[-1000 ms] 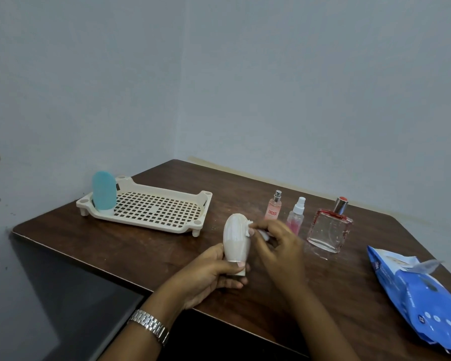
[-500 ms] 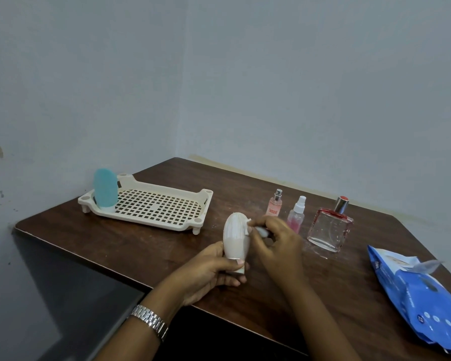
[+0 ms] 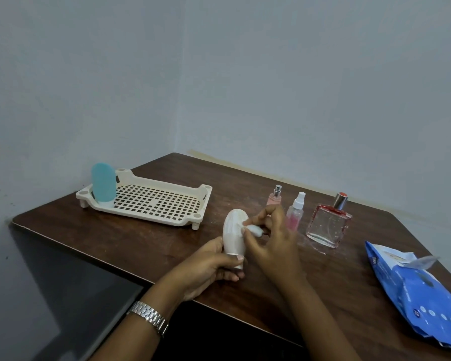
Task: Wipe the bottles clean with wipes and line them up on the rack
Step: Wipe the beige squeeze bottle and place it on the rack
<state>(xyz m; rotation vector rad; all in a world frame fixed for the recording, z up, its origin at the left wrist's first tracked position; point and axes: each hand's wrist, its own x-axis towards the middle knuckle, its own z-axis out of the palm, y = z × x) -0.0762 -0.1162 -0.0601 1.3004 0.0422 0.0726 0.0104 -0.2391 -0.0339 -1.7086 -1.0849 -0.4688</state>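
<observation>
From the head camera I look down at a dark brown counter in a corner of the room. My left hand grips the bottom of a white bottle, with the fingers curled round it. The bottle stands up with its round end on top, close to the front edge of the counter. My right hand pinches a small white wipe in its fingertips and presses it on the right side of the white bottle. A shiny watch sits on my left wrist. To the left and farther back is a cream rack with many little holes. A blue bottle stands in the rack at its left end. Behind my right hand stand three more bottles in a row on the counter: a pink bottle with a silver top, a spray bottle with a white top, and a square glass bottle with a red and silver cap. My right hand hides part of the pink bottle and the spray bottle. A blue pack of wipes lies at the right edge of the counter with its flap open.
</observation>
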